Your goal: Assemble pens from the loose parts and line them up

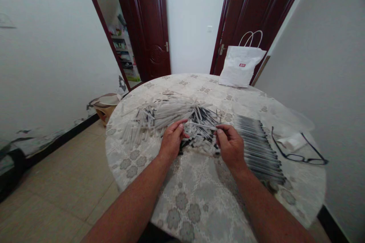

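Round table (182, 220) w/ a pale floral cloth, white walls & two dark red doors behind — white paper bag (241, 66) at the far edge. Both forearms come in from the near edge, angled inward, hands raised over the middle and facing each other, a short gap btwn. R hand (230, 145): palm turned in & down, thumb and index pinching one end of a slim pale tube (203, 125), other fingers curled. L hand (172, 141): thumb & index extended twd the tube's other end, rest loosely bent; can't tell if it grips or just meets the tip. Tube lies approx. level btwn the hands, above a loose pile of tubes (171, 114). Just beyond R hand — a neat row of dark tubes (259, 148), then black-framed glasses (306, 159) nr the table's right side
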Tool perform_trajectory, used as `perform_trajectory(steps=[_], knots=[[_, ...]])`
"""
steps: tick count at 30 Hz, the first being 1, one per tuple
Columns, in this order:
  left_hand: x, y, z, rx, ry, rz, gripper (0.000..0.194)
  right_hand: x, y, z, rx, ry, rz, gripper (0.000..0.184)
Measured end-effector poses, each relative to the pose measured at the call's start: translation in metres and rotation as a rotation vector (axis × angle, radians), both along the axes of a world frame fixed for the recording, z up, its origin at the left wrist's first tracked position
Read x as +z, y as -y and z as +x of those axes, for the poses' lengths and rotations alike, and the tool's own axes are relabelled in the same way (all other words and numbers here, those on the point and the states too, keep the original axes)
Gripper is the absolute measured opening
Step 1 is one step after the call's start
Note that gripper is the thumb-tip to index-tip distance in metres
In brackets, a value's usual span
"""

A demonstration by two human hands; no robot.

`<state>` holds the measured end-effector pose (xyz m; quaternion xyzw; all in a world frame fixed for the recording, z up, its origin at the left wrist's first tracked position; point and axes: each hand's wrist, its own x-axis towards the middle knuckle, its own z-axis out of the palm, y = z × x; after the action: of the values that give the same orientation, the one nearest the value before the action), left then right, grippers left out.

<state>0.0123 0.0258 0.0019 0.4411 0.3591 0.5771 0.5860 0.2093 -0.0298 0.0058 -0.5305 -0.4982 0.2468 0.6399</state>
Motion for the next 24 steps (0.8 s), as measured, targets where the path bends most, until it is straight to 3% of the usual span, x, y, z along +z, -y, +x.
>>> perform_trajectory(steps=[5, 18, 24], knots=[[0.0040, 0.0019, 0.0011, -0.079, 0.133, -0.020, 0.027, -0.0032, 0.0008, 0.0000, 0.007, 0.061, -0.007, 0.024], [0.0076, 0.0007, 0.0001, -0.009, 0.244, -0.075, 0.026, -0.0060, 0.0020, 0.0001, 0.054, 0.134, -0.017, 0.023], [0.0026, -0.0058, -0.0014, 0.038, 0.288, -0.098, 0.032, -0.0086, 0.0026, -0.0045, 0.147, 0.471, -0.006, 0.022]])
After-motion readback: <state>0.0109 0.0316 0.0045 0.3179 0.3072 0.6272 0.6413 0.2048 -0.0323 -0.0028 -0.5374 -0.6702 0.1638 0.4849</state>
